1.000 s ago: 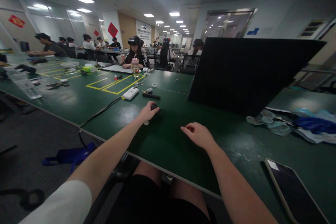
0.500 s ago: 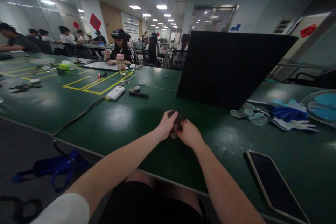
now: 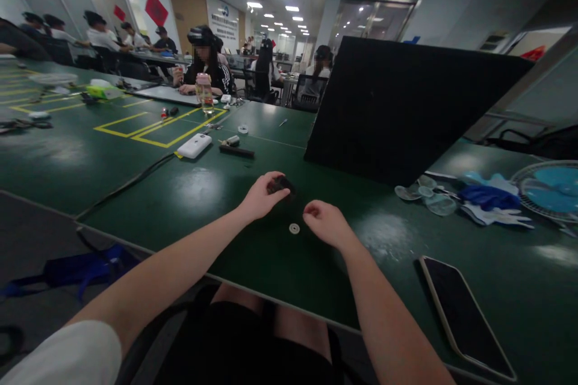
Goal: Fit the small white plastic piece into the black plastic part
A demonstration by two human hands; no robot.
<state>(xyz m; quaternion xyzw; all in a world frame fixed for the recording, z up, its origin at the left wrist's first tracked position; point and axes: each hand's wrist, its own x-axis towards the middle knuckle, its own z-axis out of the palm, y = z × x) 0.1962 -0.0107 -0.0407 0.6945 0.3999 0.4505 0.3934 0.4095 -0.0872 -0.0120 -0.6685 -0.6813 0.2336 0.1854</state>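
Observation:
Just above the green table, my left hand grips a small dark object; its exact kind is not clear. My right hand is apart from it, to the right, with the fingers curled and the fingertips pressed together. Whether anything small sits in that pinch is hidden. A small pale round disc with a hole in its centre lies flat on the table between my hands, close to my right fingertips.
A large black panel leans up behind my hands. Around the table lie a phone, gloves, a fan, a white box-like device with a cable, a dark bar and a bottle. A person sits opposite.
My hands have come apart. The left moved up and left with the dark object, while the right let go of it and drew aside. The disc is now fully visible.

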